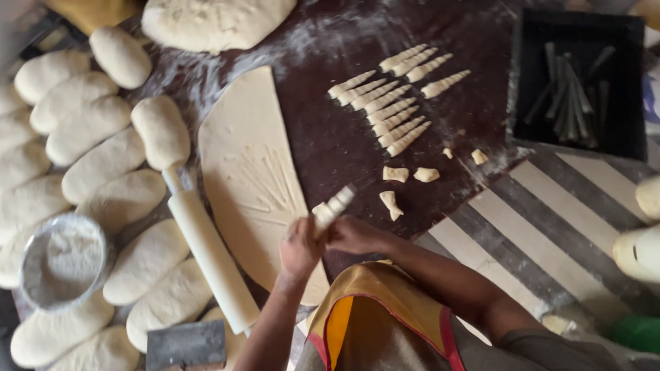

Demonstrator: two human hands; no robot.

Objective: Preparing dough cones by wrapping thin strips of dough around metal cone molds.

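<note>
While wrapping a dough strip around a cone mould (335,206), held pinched between left hand (300,249) and right hand (355,235) above the dark board (344,144). Completed: about a dozen wrapped cones (393,108) laid in rows. Remaining: most of the rolled dough sheet (251,172) (partly scored), bare moulds in the black tray (581,82).

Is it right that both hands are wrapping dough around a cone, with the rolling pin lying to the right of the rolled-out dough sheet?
Not quite. In the head view, the left hand and right hand do hold a dough-wrapped cone, but the rolling pin lies to the left of the rolled-out dough sheet, not its right.
</note>
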